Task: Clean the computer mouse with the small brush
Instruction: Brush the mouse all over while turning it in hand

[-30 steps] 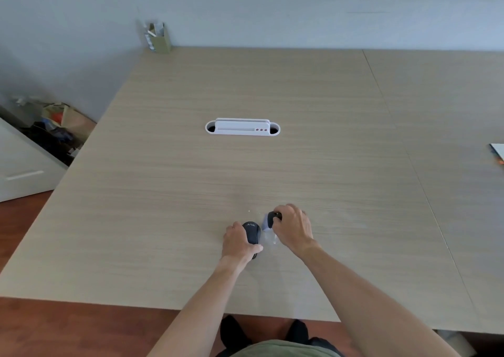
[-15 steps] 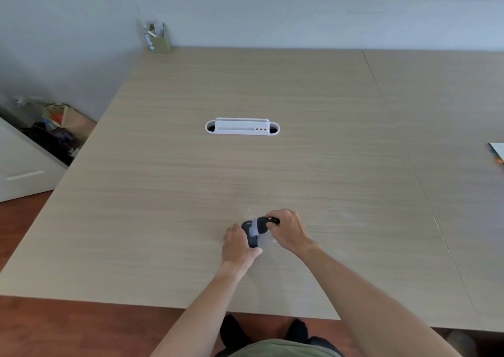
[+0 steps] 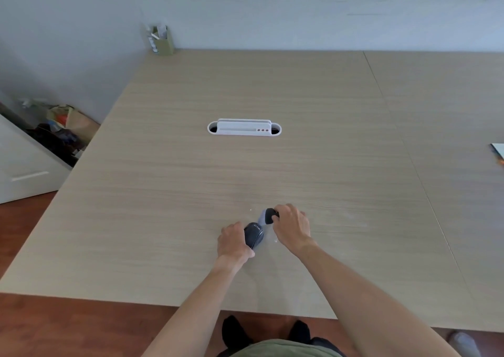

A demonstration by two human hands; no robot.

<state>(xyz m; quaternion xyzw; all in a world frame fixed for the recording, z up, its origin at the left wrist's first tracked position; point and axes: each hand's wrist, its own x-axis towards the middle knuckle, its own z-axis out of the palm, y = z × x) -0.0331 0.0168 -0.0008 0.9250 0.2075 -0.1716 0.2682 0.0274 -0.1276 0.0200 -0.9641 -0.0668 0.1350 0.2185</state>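
Observation:
A dark computer mouse rests on the light wooden table near its front edge. My left hand grips the mouse from its left side. My right hand is closed around a small brush with a black handle and pale grey bristles. The bristles touch the far end of the mouse. Most of the brush handle is hidden inside my right hand.
A white cable grommet is set into the table's middle. A green pen holder stands at the far left corner by the wall. A paper's edge shows at the right. Bags lie on the floor at left.
My right hand has moved the brush from the mouse's right side across its top to its far end. My left hand has kept hold of the mouse.

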